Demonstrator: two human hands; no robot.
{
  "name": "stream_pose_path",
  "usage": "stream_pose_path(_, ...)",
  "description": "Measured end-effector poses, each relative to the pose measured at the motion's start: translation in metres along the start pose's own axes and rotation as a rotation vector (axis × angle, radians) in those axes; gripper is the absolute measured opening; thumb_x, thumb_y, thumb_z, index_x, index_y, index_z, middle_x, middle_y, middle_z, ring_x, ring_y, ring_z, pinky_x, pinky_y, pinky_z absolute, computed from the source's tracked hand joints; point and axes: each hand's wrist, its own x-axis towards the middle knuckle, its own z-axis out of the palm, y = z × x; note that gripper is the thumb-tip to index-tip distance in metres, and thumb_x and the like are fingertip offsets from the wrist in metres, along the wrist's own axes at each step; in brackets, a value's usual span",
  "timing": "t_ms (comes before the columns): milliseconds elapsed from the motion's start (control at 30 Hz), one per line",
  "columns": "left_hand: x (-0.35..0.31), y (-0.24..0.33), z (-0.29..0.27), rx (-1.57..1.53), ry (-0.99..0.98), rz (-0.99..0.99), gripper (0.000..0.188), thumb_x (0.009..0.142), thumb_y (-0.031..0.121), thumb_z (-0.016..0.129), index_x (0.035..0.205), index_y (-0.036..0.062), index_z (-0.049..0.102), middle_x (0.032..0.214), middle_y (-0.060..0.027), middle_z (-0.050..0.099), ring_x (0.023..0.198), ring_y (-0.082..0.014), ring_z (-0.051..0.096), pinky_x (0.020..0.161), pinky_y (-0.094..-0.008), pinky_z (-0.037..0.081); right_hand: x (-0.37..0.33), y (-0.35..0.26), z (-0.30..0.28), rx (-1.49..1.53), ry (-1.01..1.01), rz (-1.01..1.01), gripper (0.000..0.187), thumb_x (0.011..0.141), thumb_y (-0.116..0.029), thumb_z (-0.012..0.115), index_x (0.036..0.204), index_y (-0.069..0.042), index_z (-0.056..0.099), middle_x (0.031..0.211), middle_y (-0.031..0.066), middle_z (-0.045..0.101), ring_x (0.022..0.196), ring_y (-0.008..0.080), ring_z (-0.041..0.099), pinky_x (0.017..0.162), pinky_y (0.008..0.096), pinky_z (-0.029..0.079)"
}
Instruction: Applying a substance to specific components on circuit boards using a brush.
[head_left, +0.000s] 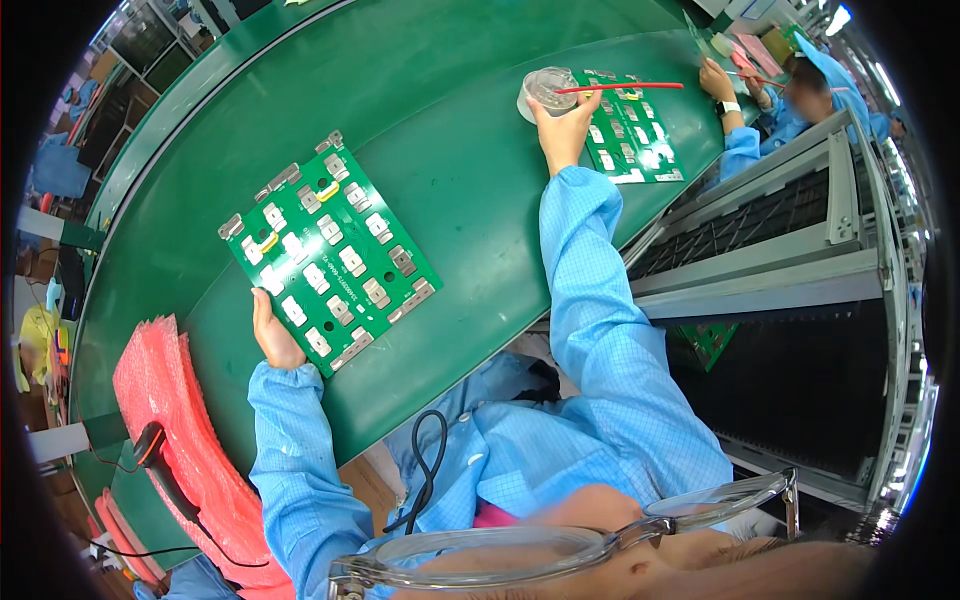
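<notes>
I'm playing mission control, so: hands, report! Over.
Left hand gripping green board by edge. Right hand holding clear cup. Red stick juts over second board.

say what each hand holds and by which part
Left hand: green rectangular circuit board, by its left edge. Right hand: clear round container, apparently by its near side; whether it also pinches the thin red stick is unclear.

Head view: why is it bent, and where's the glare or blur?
Head view: fisheye lens bows the far edge of the green table; head view, right: glare on the circuit board beside the cup; head view, left rim: person in yellow looks soft.
</notes>
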Motion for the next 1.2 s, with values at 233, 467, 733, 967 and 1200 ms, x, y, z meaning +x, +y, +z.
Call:
stream_pose_path(233,0.0,-0.001,-0.004,-0.077,-0.07,0.007,0.043,0.1,0.029,0.031,0.131,-0.0004,0.037,0.123,-0.0135,0.052,0.106,-0.0245,0.057,0.09,-0.036,0.048,-0.019,-0.014,-0.004,0.003,-0.116,0.021,0.107,0.062,-0.026,0.083,0.138,0.005,0.014,0.129,0.0228,0.045,0.12,0.0321,0.045,0.099,0.0363,0.036)
stream_pose_path(467,-0.002,0.0,0.0,-0.202,-0.013,-0.058,0.047,0.099,0.032,0.03,0.129,-0.0028,0.04,0.124,-0.0168,0.052,0.105,-0.0284,0.057,0.091,-0.0387,0.047,-0.057,-0.038,-0.024,0.084,-0.356,0.003,0.109,0.06,-0.029,0.084,0.14,0.001,0.016,0.132,0.0235,0.043,0.121,0.0343,0.045,0.1,0.037,0.037)
stream_pose_path(733,-0.016,0.002,0.002,-0.253,0.016,-0.089,0.046,0.099,0.031,0.029,0.126,-0.0029,0.043,0.12,-0.0167,0.055,0.103,-0.0283,0.058,0.09,-0.0383,0.047,-0.102,-0.055,-0.054,0.049,-0.542,-0.092,0.105,0.069,-0.028,0.079,0.143,0.0,0.011,0.144,0.017,0.032,0.132,0.028,0.034,0.105,0.0346,0.031)
stream_pose_path(967,-0.022,-0.007,-0.002,-0.275,-0.022,-0.122,0.041,0.099,0.028,0.033,0.122,-0.0031,0.046,0.115,-0.0152,0.057,0.098,-0.0241,0.059,0.087,-0.0351,0.048,-0.072,-0.077,-0.059,0.096,-0.335,-0.126,0.044,0.091,-0.026,0.056,0.125,-0.002,0.044,0.127,0.0111,0.042,0.113,0.0188,0.041,0.092,0.0294,0.036)
stream_pose_path(1200,-0.021,-0.007,-0.001,-0.257,-0.012,-0.107,0.04,0.099,0.026,0.033,0.122,-0.0032,0.046,0.115,-0.0149,0.057,0.098,-0.0233,0.059,0.086,-0.0344,0.048,-0.06,-0.098,-0.053,0.14,-0.342,-0.164,0.024,0.093,-0.023,0.054,0.092,-0.002,0.065,0.073,-0.0005,0.057,0.069,0.0053,0.047,0.058,0.0202,0.035)
